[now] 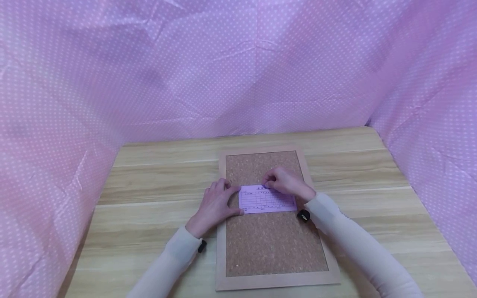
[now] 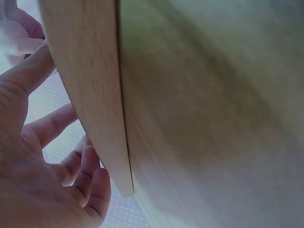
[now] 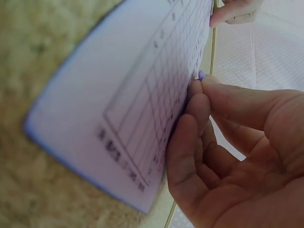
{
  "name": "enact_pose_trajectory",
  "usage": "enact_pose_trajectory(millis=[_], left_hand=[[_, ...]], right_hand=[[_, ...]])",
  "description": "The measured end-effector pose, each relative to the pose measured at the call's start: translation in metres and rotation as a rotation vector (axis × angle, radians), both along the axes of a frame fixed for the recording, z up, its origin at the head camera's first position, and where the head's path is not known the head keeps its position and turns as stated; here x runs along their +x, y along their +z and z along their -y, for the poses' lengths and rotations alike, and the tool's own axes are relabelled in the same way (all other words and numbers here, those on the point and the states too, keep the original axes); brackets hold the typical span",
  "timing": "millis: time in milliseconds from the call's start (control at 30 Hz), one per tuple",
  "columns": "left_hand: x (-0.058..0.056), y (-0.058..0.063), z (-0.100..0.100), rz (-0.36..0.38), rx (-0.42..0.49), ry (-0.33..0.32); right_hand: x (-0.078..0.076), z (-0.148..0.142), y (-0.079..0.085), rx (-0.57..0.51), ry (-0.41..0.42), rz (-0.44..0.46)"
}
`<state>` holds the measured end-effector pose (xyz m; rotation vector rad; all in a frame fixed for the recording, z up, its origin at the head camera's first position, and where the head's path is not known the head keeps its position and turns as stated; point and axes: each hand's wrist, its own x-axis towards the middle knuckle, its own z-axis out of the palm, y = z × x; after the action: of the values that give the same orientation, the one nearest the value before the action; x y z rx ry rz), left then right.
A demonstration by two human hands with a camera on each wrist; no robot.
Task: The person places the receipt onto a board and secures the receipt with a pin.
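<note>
A printed paper form [image 1: 249, 200] with a ruled grid lies across the middle of a wood-framed cork board [image 1: 275, 244]. My left hand [image 1: 216, 202] is at the form's left end, thumb and forefinger spread to its two corners. In the left wrist view the other fingers hover loosely beside the board's wooden frame [image 2: 90, 85]. At the form's top edge my right hand [image 1: 285, 181] pinches a small purple push pin [image 3: 202, 74] between thumb and forefinger. Most of the pin is hidden by those fingertips. The paper's near end [image 3: 80, 118] bows slightly off the cork in the right wrist view.
The board lies lengthwise on a light wood-grain table [image 1: 149, 182]. Pink polka-dot cloth [image 1: 238, 82] hangs behind the table and along both sides. A small black device [image 1: 303, 215] sits at my right wrist and another black piece [image 1: 202, 246] at my left.
</note>
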<state>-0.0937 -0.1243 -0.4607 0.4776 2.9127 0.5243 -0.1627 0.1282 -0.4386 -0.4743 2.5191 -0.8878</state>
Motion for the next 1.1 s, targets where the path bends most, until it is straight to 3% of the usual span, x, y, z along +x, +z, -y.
enact_pose_trajectory(millis=[1100], left_hand=[[-0.0005, 0.0009, -0.0007, -0.004, 0.01, -0.007]], right_hand=[[-0.002, 0.0017, -0.0047, 0.043, -0.048, 0.0]])
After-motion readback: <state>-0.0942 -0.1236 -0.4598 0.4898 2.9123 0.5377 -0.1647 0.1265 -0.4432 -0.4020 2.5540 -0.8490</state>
